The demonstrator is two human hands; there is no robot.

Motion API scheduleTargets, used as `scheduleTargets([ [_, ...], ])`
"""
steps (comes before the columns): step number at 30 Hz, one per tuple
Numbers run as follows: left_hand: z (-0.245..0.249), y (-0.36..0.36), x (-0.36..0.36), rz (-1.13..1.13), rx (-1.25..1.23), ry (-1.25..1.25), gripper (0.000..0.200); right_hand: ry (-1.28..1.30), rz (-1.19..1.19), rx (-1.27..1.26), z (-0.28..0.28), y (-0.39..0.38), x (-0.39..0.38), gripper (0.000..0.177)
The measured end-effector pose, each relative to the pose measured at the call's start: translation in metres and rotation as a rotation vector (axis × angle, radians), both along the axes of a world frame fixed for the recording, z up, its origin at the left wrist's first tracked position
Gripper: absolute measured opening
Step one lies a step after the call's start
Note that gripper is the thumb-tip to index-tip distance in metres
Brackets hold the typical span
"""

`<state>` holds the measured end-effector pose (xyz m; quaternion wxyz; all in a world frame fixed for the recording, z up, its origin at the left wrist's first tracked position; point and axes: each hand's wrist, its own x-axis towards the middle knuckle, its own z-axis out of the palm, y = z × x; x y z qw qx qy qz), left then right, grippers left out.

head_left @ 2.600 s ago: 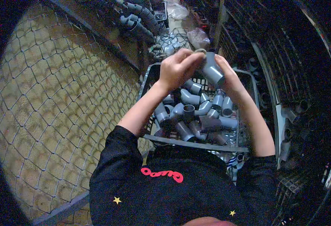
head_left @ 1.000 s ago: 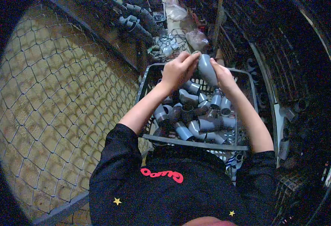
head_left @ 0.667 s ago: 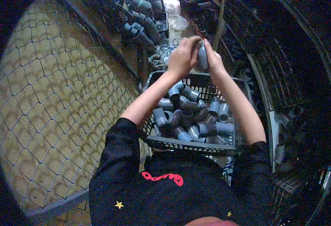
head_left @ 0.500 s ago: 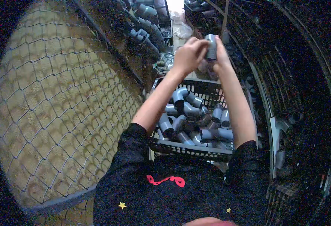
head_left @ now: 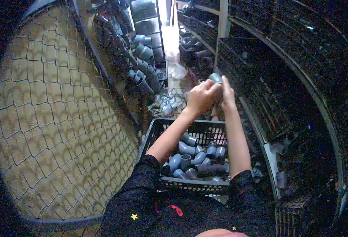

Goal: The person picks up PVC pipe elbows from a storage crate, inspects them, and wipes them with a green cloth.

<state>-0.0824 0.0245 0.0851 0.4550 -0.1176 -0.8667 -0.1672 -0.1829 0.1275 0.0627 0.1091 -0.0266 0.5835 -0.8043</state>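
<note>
A short grey pipe fitting (head_left: pixel 215 78) is raised in front of me, beyond the far rim of the black crate (head_left: pixel 211 123). My left hand (head_left: pixel 202 96) has its fingers closed round the fitting's lower left side. On the right, my right hand (head_left: pixel 227 94) presses against the fitting with its fingers pointing up. Below my forearms, the crate holds several grey pipe fittings (head_left: pixel 187 148), elbows and short sleeves among them, lying in a loose heap.
A wire mesh fence (head_left: pixel 55 110) runs along the left. More grey fittings (head_left: pixel 144 51) are stacked behind it at the upper left. Dark shelving (head_left: pixel 257 91) with crates lines the right. Clear plastic bags (head_left: pixel 168 104) lie on the floor beyond the crate.
The view has tilted up, so the crate and hands sit lower in the picture. The held fitting has turned from upright to tilted, and my left hand now wraps it more closely.
</note>
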Motion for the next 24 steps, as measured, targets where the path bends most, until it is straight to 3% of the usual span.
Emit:
scheduleTargets([
  [3, -0.006, -0.007, -0.011, 0.149, 0.234, -0.027, 0.014, 0.015, 0.170, -0.071, -0.004, -0.006, -0.001, 0.056],
  [6, -0.010, -0.005, 0.001, 0.066, 0.218, -0.002, 0.014, -0.020, 0.195, -0.086, 0.017, -0.011, 0.004, 0.059],
  [9, -0.021, -0.013, 0.006, -0.037, 0.012, 0.060, 0.013, -0.092, 0.204, -0.043, 0.010, -0.012, 0.008, 0.061],
  [13, -0.018, -0.034, 0.004, 0.196, 0.305, 0.076, 0.017, -0.040, 0.357, 0.008, 0.014, -0.028, 0.030, 0.053],
  [15, -0.017, -0.031, 0.011, 0.209, 0.265, 0.081, 0.017, -0.078, 0.333, 0.083, 0.020, -0.028, 0.030, 0.053],
  [16, -0.021, -0.029, 0.015, 0.145, 0.172, 0.088, 0.019, -0.085, 0.406, -0.148, 0.009, -0.039, 0.018, 0.052],
  [18, -0.022, -0.029, 0.019, -0.011, 0.000, 0.105, 0.025, -0.117, 0.320, 0.029, 0.014, -0.024, 0.019, 0.051],
  [21, -0.009, -0.046, 0.023, 0.048, -0.100, 0.091, 0.025, 0.029, 0.259, 0.135, 0.014, -0.020, 0.026, 0.054],
  [23, -0.002, -0.043, 0.024, 0.231, 0.187, 0.088, 0.020, 0.092, 0.328, 0.333, 0.019, -0.016, 0.035, 0.069],
  [24, -0.003, -0.044, 0.025, 0.237, 0.214, 0.091, 0.020, 0.177, 0.390, 0.330, 0.028, -0.013, 0.044, 0.069],
])
